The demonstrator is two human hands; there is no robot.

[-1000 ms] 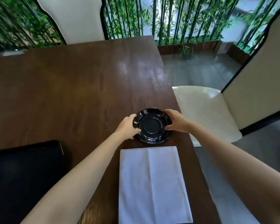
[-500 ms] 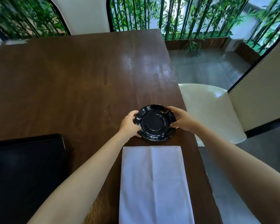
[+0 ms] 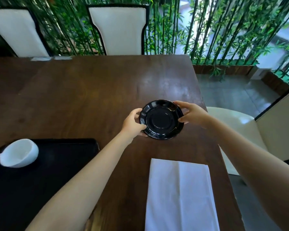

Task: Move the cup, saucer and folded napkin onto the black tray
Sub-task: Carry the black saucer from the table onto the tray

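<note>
Grip: black saucer (image 3: 162, 120) clamped at 9 and 3 o'clock by left hand (image 3: 133, 122) and right hand (image 3: 193, 114).
Cup (image 3: 18, 155): lying tilted on black tray (image 3: 57, 164).
Napkin (image 3: 180, 197): on bench (image 3: 90, 97), at saucer's 6 o'clock.

- saucer (image 3: 162, 120): glossy black, plain
- cup (image 3: 19, 153): white, no pattern
- tray (image 3: 60, 164): black
- napkin (image 3: 180, 197): plain white w/ fold creases
- desk (image 3: 90, 97): dark brown wood grain
- chairs (image 3: 118, 30): cream w/ black trim
- bamboo (image 3: 198, 30): green leaves, dark stems
</note>
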